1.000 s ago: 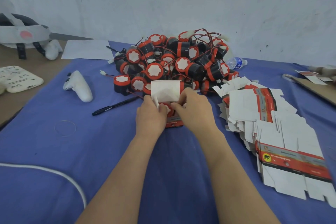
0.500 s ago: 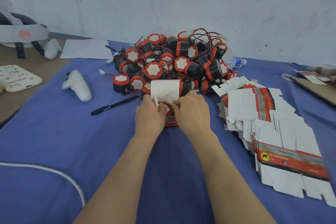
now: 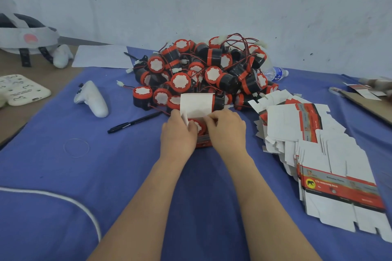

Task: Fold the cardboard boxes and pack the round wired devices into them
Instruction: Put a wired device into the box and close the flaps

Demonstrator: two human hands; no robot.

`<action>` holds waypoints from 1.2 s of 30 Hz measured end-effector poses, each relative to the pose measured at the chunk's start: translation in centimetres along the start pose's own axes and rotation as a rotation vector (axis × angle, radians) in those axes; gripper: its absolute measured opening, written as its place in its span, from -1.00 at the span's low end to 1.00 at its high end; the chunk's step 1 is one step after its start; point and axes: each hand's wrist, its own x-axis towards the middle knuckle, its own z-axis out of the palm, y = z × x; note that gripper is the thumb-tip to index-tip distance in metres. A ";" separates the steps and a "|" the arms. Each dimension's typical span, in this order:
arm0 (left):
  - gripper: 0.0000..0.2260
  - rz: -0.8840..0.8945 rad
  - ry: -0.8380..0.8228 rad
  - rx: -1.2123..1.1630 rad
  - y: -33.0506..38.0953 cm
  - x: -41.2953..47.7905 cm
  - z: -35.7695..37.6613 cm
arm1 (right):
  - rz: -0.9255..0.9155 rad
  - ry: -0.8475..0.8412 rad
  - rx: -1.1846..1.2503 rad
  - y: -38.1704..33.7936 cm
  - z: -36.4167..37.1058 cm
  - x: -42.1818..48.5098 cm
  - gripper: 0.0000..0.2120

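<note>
A small red and white cardboard box (image 3: 203,141) stands on the blue cloth in front of me, its white lid flap (image 3: 196,105) upright. A round red and black device (image 3: 199,126) sits inside it, partly hidden. My left hand (image 3: 177,133) holds the box's left side flap. My right hand (image 3: 227,129) pinches the right side flap. A heap of round wired devices (image 3: 203,74) lies just behind. Flat unfolded boxes (image 3: 314,150) are stacked to the right.
A black pen (image 3: 133,122) and a white controller (image 3: 92,99) lie to the left of the box. A water bottle (image 3: 275,72) lies behind the heap. A white cable (image 3: 63,199) crosses the near left. A headset (image 3: 25,38) and a white sheet (image 3: 101,57) sit far left.
Both hands stay on the box. My right hand's fingers have shifted slightly left onto the right flap; the lid flap stays upright.
</note>
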 end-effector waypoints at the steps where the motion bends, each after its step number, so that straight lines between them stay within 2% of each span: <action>1: -0.74 -0.003 -0.003 0.001 0.0 0.0 0.0 | 0.001 -0.019 -0.003 0.1 0.0 0.0 -0.74; 6: -0.74 -0.008 -0.011 -0.023 0.1 -0.1 0.0 | 0.015 -0.114 -0.026 0.7 -0.1 0.2 -0.74; 10: -0.74 -0.006 -0.001 -0.022 0.1 -0.1 0.0 | 0.139 -0.150 0.158 0.9 0.2 0.2 -0.63; 12: -0.74 -0.011 -0.004 -0.029 0.1 -0.1 0.0 | 0.143 -0.158 0.172 0.8 0.3 0.1 -0.59; 23: -0.72 -0.009 -0.019 -0.018 0.1 -0.1 0.0 | 0.025 -0.062 0.126 0.3 -0.3 -0.1 -0.80; 26: -0.73 -0.004 -0.017 -0.007 0.1 -0.1 0.0 | 0.074 -0.061 0.188 0.7 -0.3 -0.1 -0.82; 27: -0.73 -0.002 -0.018 -0.005 0.1 -0.1 0.0 | 0.110 -0.062 0.213 0.8 -0.3 -0.1 -0.77; 30: -0.75 0.000 -0.024 -0.009 0.1 -0.1 0.0 | 0.211 -0.094 0.274 0.9 -0.2 -0.1 -0.29; 32: -0.76 0.005 -0.031 -0.020 0.2 -0.2 0.1 | 0.263 -0.093 0.329 1.1 -0.3 0.1 -0.08; 34: -0.77 0.023 -0.026 -0.021 0.2 -0.2 0.1 | 0.299 -0.086 0.383 1.2 -0.4 0.3 -0.14; 36: -0.77 0.050 0.002 0.034 0.3 -0.4 0.1 | 0.300 -0.091 0.357 1.3 -0.3 0.5 -0.29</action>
